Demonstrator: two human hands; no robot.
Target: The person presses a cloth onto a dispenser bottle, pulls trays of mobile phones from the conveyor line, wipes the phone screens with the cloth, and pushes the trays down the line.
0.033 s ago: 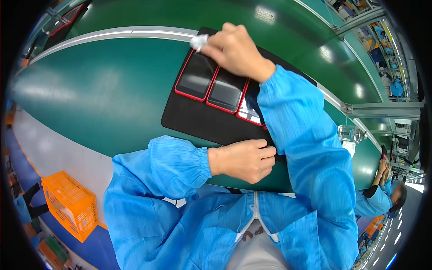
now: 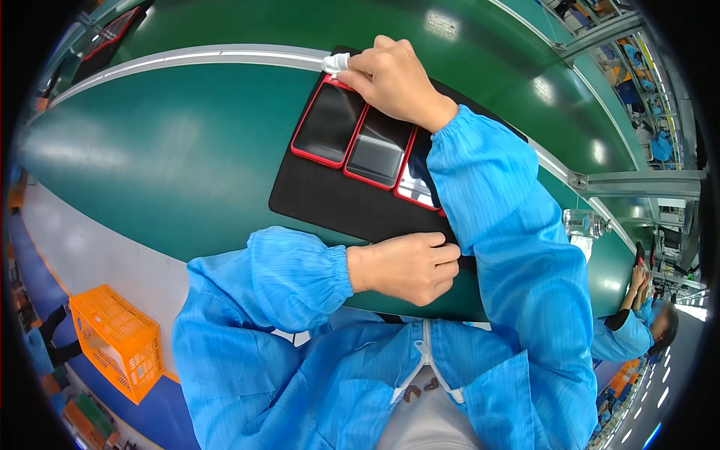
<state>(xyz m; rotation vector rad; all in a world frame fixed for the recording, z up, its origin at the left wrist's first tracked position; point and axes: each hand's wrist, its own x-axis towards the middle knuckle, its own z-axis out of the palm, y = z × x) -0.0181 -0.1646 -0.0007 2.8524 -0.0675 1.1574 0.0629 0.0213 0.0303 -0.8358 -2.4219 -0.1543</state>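
My right hand [image 2: 391, 81] pinches a folded white cloth [image 2: 337, 63] at the far edge of a red-framed device with a dark glass screen [image 2: 328, 124]. Next to it lies a second such device [image 2: 377, 152], its far end under my hand. A third [image 2: 417, 182] is partly covered by my right sleeve. All sit side by side on a black mat [image 2: 330, 193]. At the mat's near edge rests my left hand [image 2: 411, 268], fingers curled closed; whatever they may hold is hidden.
The mat lies on a green worktable [image 2: 187, 150] with a metal rail [image 2: 225, 54] beyond it. A clear glass container [image 2: 585, 223] stands at the right. An orange crate [image 2: 120, 341] is on the floor at left. Another person [image 2: 634, 330] works at the far right.
My right hand has shifted slightly right with the white cloth, baring more of the leftmost device's red far rim. My left hand stays in place.
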